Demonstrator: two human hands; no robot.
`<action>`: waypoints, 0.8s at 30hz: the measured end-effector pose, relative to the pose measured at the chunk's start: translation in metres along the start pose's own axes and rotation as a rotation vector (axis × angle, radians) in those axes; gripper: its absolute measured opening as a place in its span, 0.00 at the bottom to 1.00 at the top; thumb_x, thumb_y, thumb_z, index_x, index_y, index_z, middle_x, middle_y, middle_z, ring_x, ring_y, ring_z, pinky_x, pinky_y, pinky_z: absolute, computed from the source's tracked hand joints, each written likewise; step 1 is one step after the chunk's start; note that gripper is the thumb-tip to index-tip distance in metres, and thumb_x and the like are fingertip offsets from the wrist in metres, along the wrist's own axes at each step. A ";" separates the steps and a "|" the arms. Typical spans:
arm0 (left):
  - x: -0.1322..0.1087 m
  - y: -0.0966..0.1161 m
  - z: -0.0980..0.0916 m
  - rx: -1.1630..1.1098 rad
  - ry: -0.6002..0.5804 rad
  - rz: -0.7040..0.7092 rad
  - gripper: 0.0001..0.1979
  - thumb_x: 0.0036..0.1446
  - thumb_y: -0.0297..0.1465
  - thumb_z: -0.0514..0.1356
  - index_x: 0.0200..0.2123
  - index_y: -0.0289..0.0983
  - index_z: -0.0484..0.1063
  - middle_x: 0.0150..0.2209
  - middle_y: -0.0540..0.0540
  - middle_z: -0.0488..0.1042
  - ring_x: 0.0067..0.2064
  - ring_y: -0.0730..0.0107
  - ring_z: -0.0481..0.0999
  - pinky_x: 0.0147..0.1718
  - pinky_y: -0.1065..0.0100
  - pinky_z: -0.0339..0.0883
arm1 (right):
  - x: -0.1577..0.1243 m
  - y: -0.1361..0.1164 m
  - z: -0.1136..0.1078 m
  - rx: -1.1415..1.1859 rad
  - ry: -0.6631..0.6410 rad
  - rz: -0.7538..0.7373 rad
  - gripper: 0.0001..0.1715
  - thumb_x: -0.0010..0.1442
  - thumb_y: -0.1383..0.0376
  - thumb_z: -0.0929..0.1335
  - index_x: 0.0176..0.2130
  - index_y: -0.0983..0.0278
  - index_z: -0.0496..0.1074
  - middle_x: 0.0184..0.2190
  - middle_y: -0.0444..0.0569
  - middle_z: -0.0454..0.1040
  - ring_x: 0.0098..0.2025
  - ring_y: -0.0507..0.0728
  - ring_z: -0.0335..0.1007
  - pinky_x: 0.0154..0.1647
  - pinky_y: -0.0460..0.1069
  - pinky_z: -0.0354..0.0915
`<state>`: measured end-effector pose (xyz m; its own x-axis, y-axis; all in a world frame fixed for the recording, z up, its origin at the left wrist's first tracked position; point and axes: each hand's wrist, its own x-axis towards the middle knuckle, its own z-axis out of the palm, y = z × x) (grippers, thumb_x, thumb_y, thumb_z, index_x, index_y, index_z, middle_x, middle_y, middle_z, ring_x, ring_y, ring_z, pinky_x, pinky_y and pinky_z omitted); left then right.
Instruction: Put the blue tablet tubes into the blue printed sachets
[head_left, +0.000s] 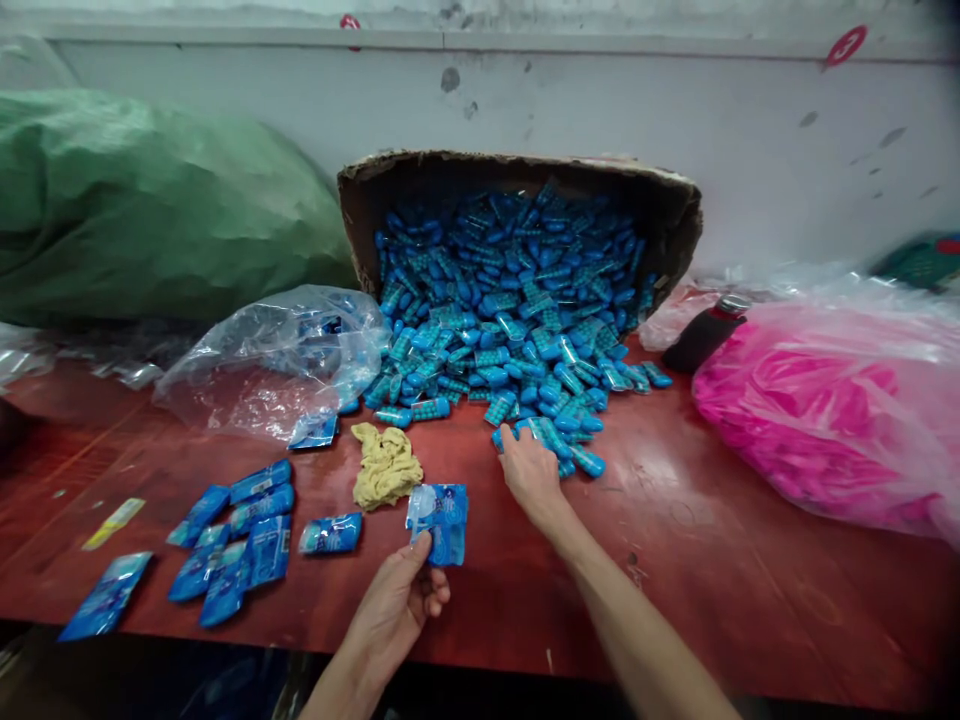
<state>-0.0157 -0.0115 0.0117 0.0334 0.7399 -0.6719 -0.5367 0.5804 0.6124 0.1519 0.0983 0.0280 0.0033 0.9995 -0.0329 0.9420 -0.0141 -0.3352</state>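
My left hand [401, 600] pinches a blue printed packet [442, 515] between thumb and fingers, just above the table's front part. A rounded pale translucent shape shows at the packet's left side. My right hand [529, 470] reaches to the front edge of a heap of small blue plastic pieces [517, 340] with teal dotted sides. Its fingers curl down around a blue piece [498, 438] there; the fingertips are partly hidden. The heap spills from a cardboard box [686, 240] lying on its side. A crumpled yellow cloth [384, 468] lies just beyond the held packet.
Several blue packets [225, 560] lie left on the red table [712, 600]. A clear plastic bag [247, 375] stands behind them, with a large green sack [150, 210] further back. To the right are a dark bottle [701, 335] and a bag of pink pieces [817, 410].
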 end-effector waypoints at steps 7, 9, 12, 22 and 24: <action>0.003 -0.004 0.002 -0.092 0.075 -0.044 0.12 0.45 0.34 0.63 0.22 0.35 0.63 0.13 0.51 0.68 0.15 0.76 0.68 0.10 0.79 0.57 | -0.040 0.010 -0.006 0.897 -0.020 -0.040 0.23 0.56 0.62 0.62 0.51 0.62 0.57 0.32 0.45 0.68 0.28 0.53 0.69 0.29 0.48 0.67; 0.004 -0.006 0.004 -0.097 0.078 -0.045 0.11 0.45 0.34 0.63 0.22 0.35 0.64 0.13 0.51 0.69 0.15 0.76 0.68 0.11 0.79 0.57 | -0.058 0.004 -0.006 1.274 -0.142 0.021 0.25 0.53 0.61 0.64 0.50 0.61 0.55 0.29 0.42 0.67 0.24 0.52 0.68 0.23 0.48 0.68; 0.005 -0.008 0.005 -0.096 0.054 -0.037 0.12 0.45 0.36 0.63 0.23 0.35 0.64 0.13 0.51 0.69 0.15 0.76 0.68 0.11 0.78 0.57 | -0.078 -0.008 -0.003 1.496 -0.211 0.072 0.27 0.50 0.61 0.67 0.48 0.60 0.55 0.29 0.41 0.65 0.22 0.51 0.67 0.19 0.47 0.68; 0.000 -0.007 0.004 -0.040 -0.031 0.085 0.15 0.40 0.38 0.65 0.23 0.33 0.68 0.14 0.51 0.69 0.18 0.74 0.70 0.14 0.77 0.60 | -0.107 -0.022 0.019 1.409 0.059 0.074 0.22 0.46 0.71 0.69 0.41 0.60 0.60 0.36 0.45 0.67 0.34 0.53 0.66 0.33 0.47 0.68; 0.000 -0.006 0.004 -0.025 -0.029 0.122 0.15 0.39 0.39 0.65 0.23 0.33 0.69 0.14 0.50 0.70 0.19 0.73 0.71 0.15 0.76 0.62 | -0.112 -0.023 0.024 1.424 0.080 0.075 0.23 0.46 0.70 0.69 0.42 0.60 0.60 0.39 0.47 0.67 0.35 0.53 0.67 0.32 0.47 0.68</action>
<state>-0.0090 -0.0134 0.0096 -0.0096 0.8141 -0.5807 -0.5594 0.4770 0.6779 0.1214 -0.0137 0.0170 0.1007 0.9933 -0.0566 -0.1958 -0.0360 -0.9800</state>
